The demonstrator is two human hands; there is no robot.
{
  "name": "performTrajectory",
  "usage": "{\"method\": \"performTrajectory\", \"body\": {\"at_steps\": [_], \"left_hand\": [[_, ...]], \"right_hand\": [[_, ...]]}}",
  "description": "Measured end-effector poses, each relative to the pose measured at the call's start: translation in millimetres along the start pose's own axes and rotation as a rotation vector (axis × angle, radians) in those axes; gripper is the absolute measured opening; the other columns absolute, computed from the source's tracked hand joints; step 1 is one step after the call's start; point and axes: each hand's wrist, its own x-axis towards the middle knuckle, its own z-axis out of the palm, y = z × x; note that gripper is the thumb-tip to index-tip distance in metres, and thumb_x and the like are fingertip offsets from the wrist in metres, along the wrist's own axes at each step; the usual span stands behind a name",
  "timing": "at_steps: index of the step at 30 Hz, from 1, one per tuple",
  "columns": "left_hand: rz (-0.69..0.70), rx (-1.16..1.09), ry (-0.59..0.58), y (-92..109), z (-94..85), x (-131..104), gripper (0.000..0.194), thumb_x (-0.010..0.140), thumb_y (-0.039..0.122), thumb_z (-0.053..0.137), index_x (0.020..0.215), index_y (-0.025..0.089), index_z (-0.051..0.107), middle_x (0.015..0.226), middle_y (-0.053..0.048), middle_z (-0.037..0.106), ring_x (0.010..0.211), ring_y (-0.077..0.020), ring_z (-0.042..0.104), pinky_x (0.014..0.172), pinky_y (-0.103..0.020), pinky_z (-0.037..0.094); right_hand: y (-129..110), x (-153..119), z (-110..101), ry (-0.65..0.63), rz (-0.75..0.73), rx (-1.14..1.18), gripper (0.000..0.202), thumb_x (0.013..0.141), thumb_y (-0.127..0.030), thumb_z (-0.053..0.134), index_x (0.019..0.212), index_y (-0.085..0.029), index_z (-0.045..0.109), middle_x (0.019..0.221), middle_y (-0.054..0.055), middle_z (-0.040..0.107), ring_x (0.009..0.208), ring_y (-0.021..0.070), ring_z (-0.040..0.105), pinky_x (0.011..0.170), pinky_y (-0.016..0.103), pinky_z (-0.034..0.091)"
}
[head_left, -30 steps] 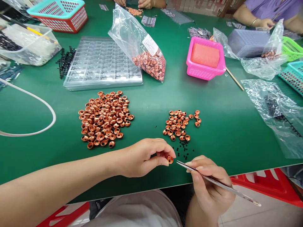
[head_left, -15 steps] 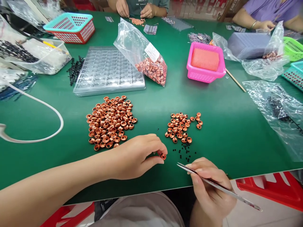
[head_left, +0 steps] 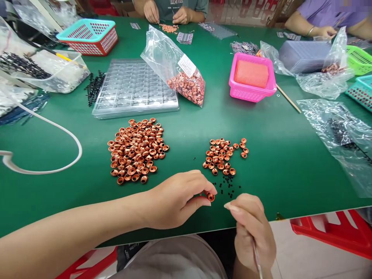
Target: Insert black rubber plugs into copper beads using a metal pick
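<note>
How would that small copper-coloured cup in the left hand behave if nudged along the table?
The small copper-coloured cup would probably rock or roll, since the larger heap of similar cups shows rounded backs. Its smooth sheen suggests it might slip. It is likely stiff, showing no denting in the pinch of the left hand.

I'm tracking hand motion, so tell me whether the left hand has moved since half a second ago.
Yes: the left hand has moved rightward, closer to the scattered black bits.
</note>
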Motion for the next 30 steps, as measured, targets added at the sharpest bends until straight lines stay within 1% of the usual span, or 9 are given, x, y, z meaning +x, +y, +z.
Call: {"method": "performTrajectory", "body": {"at_steps": [1, 3, 5, 7, 12, 17, 24, 30], "left_hand": [[0.011, 0.011, -0.003, 1, 0.6, 0, 0.015, 0.097, 0.009, 0.051, 0.108, 0.015, 0.059, 0.095, -0.006, 0.069, 0.086, -0.0167, 0.058, 0.079, -0.027, 0.048], [0.03, 0.037, -0.006, 4, 1.4, -1, 0.014, 0.098, 0.009, 0.05, 0.107, 0.015, 0.059, 0.094, -0.006, 0.068, 0.084, -0.0167, 0.057, 0.077, -0.027, 0.047], [0.054, 0.06, -0.006, 6, 1.9, -2, 0.014, 0.099, 0.01, 0.049, 0.106, 0.014, 0.059, 0.093, -0.007, 0.067, 0.082, -0.0167, 0.056, 0.075, -0.027, 0.047], [0.076, 0.088, -0.014, 6, 2.2, -3, 0.014, 0.099, 0.01, 0.048, 0.106, 0.012, 0.06, 0.091, -0.008, 0.066, 0.081, -0.017, 0.055, 0.074, -0.028, 0.047], [0.134, 0.175, -0.037, 7, 3.1, -5, 0.017, 0.101, 0.012, 0.043, 0.102, 0.011, 0.06, 0.086, -0.009, 0.064, 0.076, -0.0179, 0.054, 0.071, -0.028, 0.047], [0.153, 0.206, -0.057, 9, 3.4, -8, 0.019, 0.101, 0.011, 0.042, 0.105, 0.01, 0.06, 0.089, -0.01, 0.066, 0.08, -0.0187, 0.057, 0.073, -0.028, 0.05], [0.131, 0.169, -0.065, 6, 6.5, -9, 0.02, 0.102, 0.012, 0.041, 0.103, 0.011, 0.061, 0.09, -0.01, 0.067, 0.081, -0.0184, 0.059, 0.071, -0.027, 0.05], [0.095, 0.148, -0.085, 3, 8.3, -8, 0.018, 0.101, 0.012, 0.043, 0.101, 0.012, 0.061, 0.086, -0.009, 0.066, 0.079, -0.0188, 0.058, 0.071, -0.028, 0.049]], "right_hand": [[0, 1, -1, -0.064, -0.06, -0.037, 0.033, 0.095, -0.011, 0.051, 0.125, -0.021, 0.059, 0.098, 0.006, 0.067, 0.085, 0.0175, 0.062, 0.073, 0.037, 0.053], [-1, 4, 0, -0.139, -0.143, -0.125, 0.039, 0.088, -0.003, 0.059, 0.125, -0.016, 0.06, 0.091, 0.006, 0.065, 0.079, 0.0157, 0.056, 0.067, 0.032, 0.05], [-1, 6, 3, -0.163, -0.163, -0.205, 0.037, 0.085, -0.001, 0.065, 0.119, -0.015, 0.063, 0.087, 0.005, 0.065, 0.077, 0.0152, 0.053, 0.065, 0.031, 0.047], [-1, 7, 5, -0.183, -0.178, -0.242, 0.033, 0.084, -0.002, 0.067, 0.115, -0.015, 0.066, 0.087, 0.005, 0.066, 0.078, 0.0157, 0.052, 0.066, 0.032, 0.047], [-2, 7, 6, -0.187, -0.213, -0.252, 0.029, 0.085, -0.004, 0.067, 0.112, -0.015, 0.068, 0.086, 0.005, 0.069, 0.08, 0.0167, 0.053, 0.066, 0.032, 0.046], [-3, 9, 4, -0.197, -0.233, -0.244, 0.03, 0.083, -0.003, 0.07, 0.11, -0.015, 0.069, 0.084, 0.004, 0.072, 0.077, 0.0163, 0.055, 0.063, 0.033, 0.045], [-3, 9, 2, -0.232, -0.25, -0.228, 0.032, 0.081, -0.001, 0.072, 0.111, -0.014, 0.069, 0.084, 0.003, 0.073, 0.076, 0.0155, 0.057, 0.063, 0.033, 0.045], [-4, 12, 4, -0.242, -0.242, -0.226, 0.028, 0.082, -0.002, 0.069, 0.107, -0.015, 0.068, 0.082, 0.003, 0.072, 0.074, 0.0153, 0.057, 0.061, 0.032, 0.045]]}}
